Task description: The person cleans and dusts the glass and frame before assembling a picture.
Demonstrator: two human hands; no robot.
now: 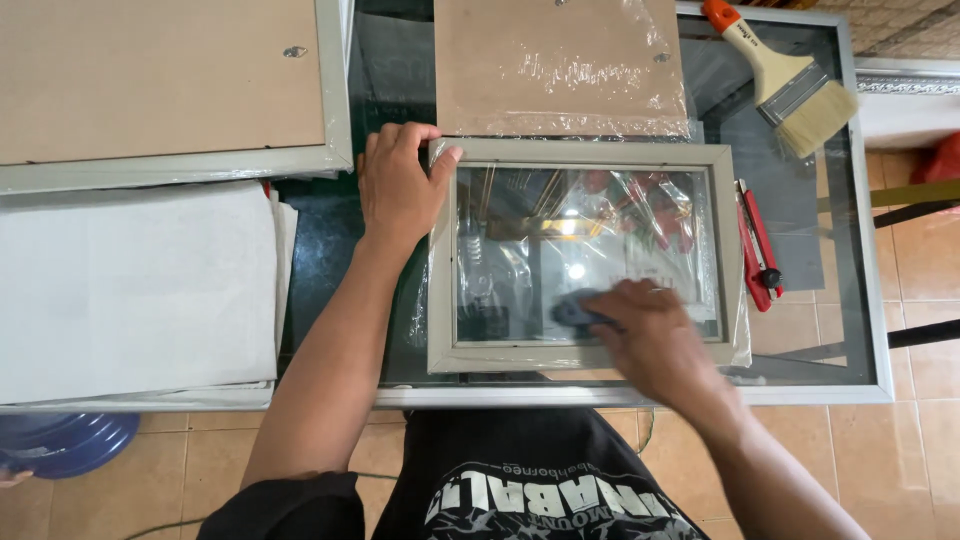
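Picture frame (585, 250), grey with a glass pane, lies flat on the glass table (860, 300). Right hand (650, 335), fingers curled around a dark cloth (575, 312), rests on the pane's near edge. Left hand (398, 185), fingers bent, grips the frame's far-left corner. Right of the frame lies a red cutter (758, 255); beyond it, a paintbrush (790, 80).

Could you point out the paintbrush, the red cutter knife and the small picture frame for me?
Paintbrush (800, 85): head view, on the metal band above the bristles.
Red cutter knife (757, 245): head view, on the middle of its body.
Small picture frame (590, 153): head view, on the top rail.
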